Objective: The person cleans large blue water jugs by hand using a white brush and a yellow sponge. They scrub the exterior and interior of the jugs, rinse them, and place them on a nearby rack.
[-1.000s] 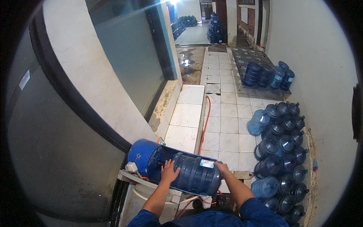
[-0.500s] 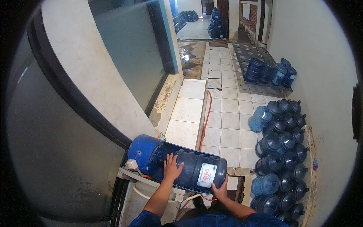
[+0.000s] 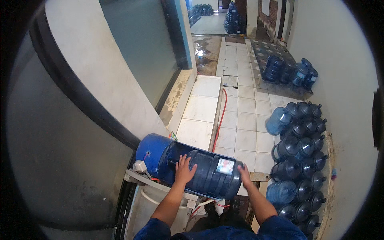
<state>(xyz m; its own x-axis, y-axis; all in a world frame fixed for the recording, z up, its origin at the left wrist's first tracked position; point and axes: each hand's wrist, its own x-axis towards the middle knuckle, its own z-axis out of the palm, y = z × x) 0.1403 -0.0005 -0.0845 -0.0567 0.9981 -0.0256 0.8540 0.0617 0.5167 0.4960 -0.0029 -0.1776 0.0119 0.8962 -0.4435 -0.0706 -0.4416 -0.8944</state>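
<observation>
A large dark blue water jug (image 3: 208,170) lies on its side, its neck end pushed into a round blue housing (image 3: 150,150) on a white machine frame (image 3: 154,188). My left hand (image 3: 185,170) presses flat on the jug's ribbed side, fingers spread. At the jug's base end my right hand (image 3: 244,176) cups the rim. A small white label on the jug faces up, near my right hand. Both forearms come up from the lower edge in dark blue sleeves.
Several blue water jugs (image 3: 300,160) stand packed along the right wall, with more jugs (image 3: 288,72) farther back. A red hose (image 3: 222,116) runs over the white tiled floor. A pale curved wall and a glass pane fill the left.
The jug has turned under my hands, bringing the white label round to the top. My right hand has shifted along the jug's base end.
</observation>
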